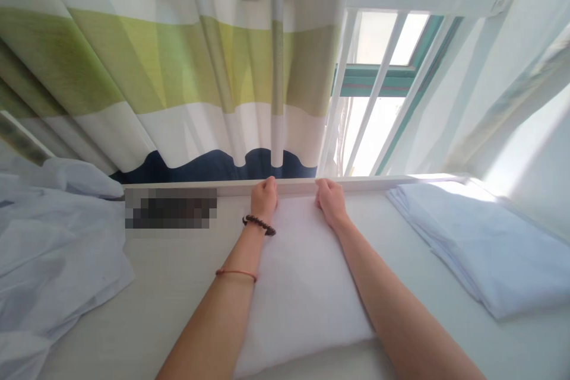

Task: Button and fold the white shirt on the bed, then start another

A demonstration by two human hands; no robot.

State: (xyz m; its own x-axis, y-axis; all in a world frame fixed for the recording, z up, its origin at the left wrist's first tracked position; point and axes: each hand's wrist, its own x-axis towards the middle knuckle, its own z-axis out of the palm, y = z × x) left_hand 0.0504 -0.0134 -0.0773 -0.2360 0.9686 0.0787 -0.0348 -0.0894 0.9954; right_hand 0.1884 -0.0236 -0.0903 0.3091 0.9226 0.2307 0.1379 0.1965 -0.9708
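Observation:
A white folded cloth (307,285) lies flat in front of me, between my two forearms. My left hand (264,197) is closed at its far left corner, close to the pale raised edge of the surface. At the far right corner my right hand (330,199) is also closed, its fingers curled in on the cloth's edge. The fingertips of both hands are hidden. On my left wrist are a dark beaded bracelet (259,224) and, higher up, a thin reddish band (236,274).
A rumpled pile of white cloth (57,255) lies at the left, and a folded pale cloth (485,243) at the right. A blurred-out rectangle (171,209) covers something near the far edge. Beyond hang white and green curtains (178,65), beside white railing bars (378,83) and a window.

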